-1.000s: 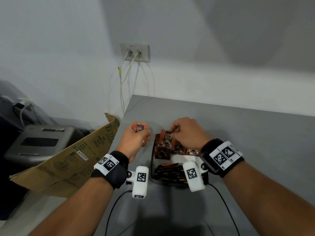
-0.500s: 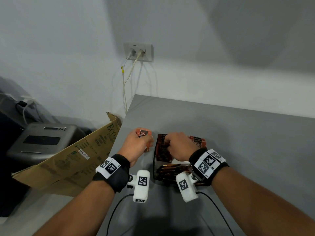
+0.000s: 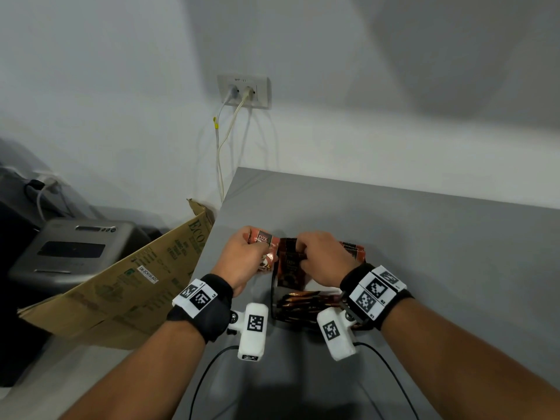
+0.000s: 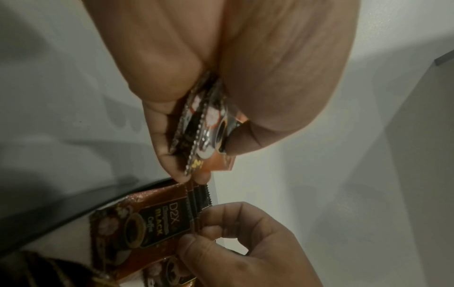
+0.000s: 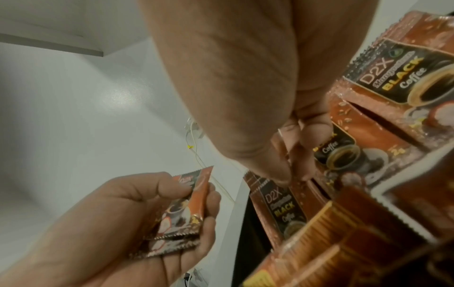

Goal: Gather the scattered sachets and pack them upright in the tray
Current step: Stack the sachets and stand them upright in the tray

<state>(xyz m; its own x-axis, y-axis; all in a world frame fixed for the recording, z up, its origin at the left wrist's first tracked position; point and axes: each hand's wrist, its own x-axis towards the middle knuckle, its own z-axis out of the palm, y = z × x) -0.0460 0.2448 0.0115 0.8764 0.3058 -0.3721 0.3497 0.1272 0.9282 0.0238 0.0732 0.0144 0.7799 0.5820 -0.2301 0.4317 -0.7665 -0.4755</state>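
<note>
Right hand (image 3: 325, 258) pinches the top of one D2X coffee sachet (image 4: 147, 219), standing tall in the black tray (image 3: 274, 301). Left hand (image 3: 242, 262) grips a few spare sachets (image 5: 181, 217) just beside the tray's left wall, w/ long sides up & down. Right hand's nearer the slot.

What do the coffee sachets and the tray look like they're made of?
Sachets: glossy printed foil or plastic film, judging by the shiny highlights and crimped serrated ends. Tray: dark with thin walls, possibly plastic or wire; too hidden to tell.

Tray (image 3: 274, 294) walls mostly behind the hands and sachets (image 3: 292, 265); sachet count in left hand (image 3: 242, 262) unclear.
</note>
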